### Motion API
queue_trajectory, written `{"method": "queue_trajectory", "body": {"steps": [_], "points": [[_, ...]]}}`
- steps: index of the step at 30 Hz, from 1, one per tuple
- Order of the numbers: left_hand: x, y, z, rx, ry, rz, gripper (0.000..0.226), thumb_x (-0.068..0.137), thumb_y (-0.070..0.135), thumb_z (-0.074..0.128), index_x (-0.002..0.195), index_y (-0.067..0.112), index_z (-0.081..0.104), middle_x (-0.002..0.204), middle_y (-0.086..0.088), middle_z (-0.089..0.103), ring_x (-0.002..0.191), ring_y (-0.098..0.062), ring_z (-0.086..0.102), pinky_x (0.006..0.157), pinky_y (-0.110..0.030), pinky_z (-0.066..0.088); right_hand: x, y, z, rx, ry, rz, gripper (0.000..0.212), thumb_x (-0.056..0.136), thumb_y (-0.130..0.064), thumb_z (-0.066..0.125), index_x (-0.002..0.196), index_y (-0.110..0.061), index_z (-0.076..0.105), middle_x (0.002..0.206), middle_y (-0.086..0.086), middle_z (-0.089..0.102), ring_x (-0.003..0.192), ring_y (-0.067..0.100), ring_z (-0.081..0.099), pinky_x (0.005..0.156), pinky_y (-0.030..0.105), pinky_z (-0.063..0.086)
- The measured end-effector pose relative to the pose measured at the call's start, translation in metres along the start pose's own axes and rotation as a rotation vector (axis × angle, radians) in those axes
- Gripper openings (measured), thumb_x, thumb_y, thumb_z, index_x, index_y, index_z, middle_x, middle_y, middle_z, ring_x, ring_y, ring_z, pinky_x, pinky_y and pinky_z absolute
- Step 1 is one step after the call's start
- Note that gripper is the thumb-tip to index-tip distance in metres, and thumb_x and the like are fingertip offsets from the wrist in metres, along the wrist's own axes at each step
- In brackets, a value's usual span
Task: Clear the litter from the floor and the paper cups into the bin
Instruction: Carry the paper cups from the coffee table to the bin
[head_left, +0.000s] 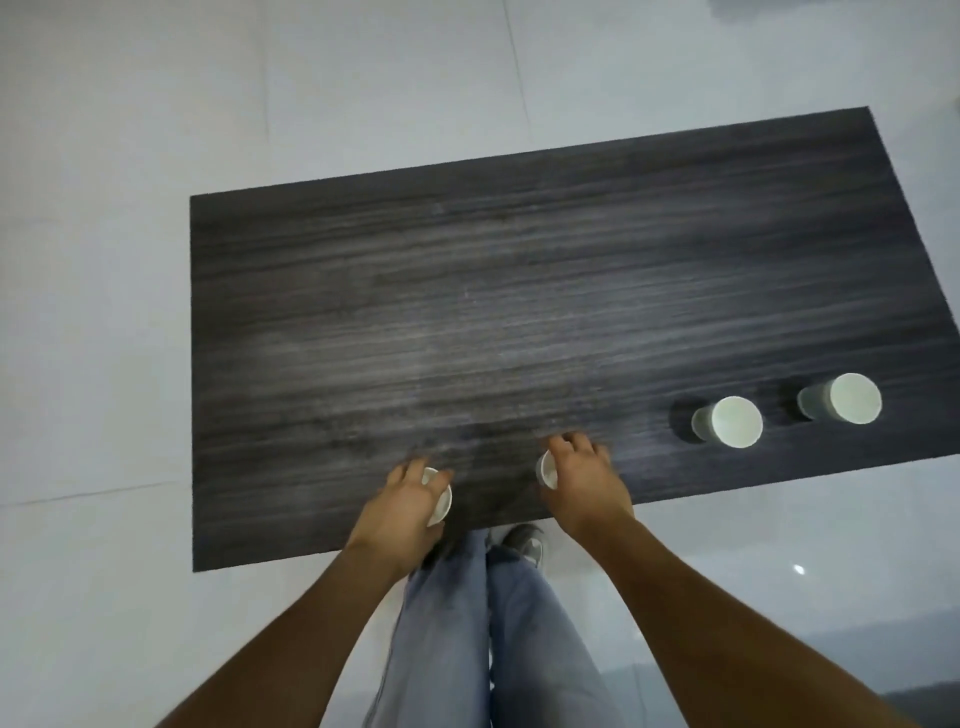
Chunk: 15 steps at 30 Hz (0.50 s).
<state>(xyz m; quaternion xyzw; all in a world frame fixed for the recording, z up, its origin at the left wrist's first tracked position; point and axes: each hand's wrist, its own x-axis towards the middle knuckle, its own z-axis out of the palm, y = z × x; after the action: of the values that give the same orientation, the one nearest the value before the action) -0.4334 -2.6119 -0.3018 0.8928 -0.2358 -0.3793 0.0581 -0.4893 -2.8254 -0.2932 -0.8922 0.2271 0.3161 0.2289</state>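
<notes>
Two white paper cups stand upright on the dark mat near its front right edge. My left hand grips a third white paper cup from above, over the mat's front edge. My right hand grips a fourth white cup the same way, a little to the right. Both held cups are mostly hidden under my fingers. No bin is in view.
The dark striped mat lies on a pale tiled floor. My legs in blue jeans and one shoe stand at the mat's front edge, right under my hands.
</notes>
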Motion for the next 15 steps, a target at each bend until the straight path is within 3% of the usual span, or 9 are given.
{"method": "queue_trajectory", "body": {"steps": [9, 15], "points": [[-0.11, -0.023, -0.046, -0.047, 0.051, -0.154, 0.059, 0.085, 0.021, 0.063, 0.137, 0.029, 0.037, 0.143, -0.002, 0.031, 0.131, -0.024, 0.033, 0.1, -0.037, 0.044, -0.078, -0.083, -0.039, -0.174, -0.011, -0.227, 0.055, 0.09, -0.023, 0.062, 0.14, -0.023, 0.037, 0.142, 0.0, 0.036, 0.132, 0.024, 0.032, 0.1, 0.039, 0.044], [-0.189, -0.085, -0.066, -0.14, 0.169, -0.28, 0.051, 0.084, 0.022, 0.064, 0.131, 0.022, 0.044, 0.139, -0.004, 0.038, 0.126, -0.023, 0.039, 0.098, -0.033, 0.045, -0.122, -0.183, -0.038, -0.249, -0.018, -0.372, 0.054, 0.09, -0.02, 0.062, 0.14, -0.023, 0.039, 0.142, 0.0, 0.037, 0.132, 0.025, 0.031, 0.098, 0.04, 0.047]]}}
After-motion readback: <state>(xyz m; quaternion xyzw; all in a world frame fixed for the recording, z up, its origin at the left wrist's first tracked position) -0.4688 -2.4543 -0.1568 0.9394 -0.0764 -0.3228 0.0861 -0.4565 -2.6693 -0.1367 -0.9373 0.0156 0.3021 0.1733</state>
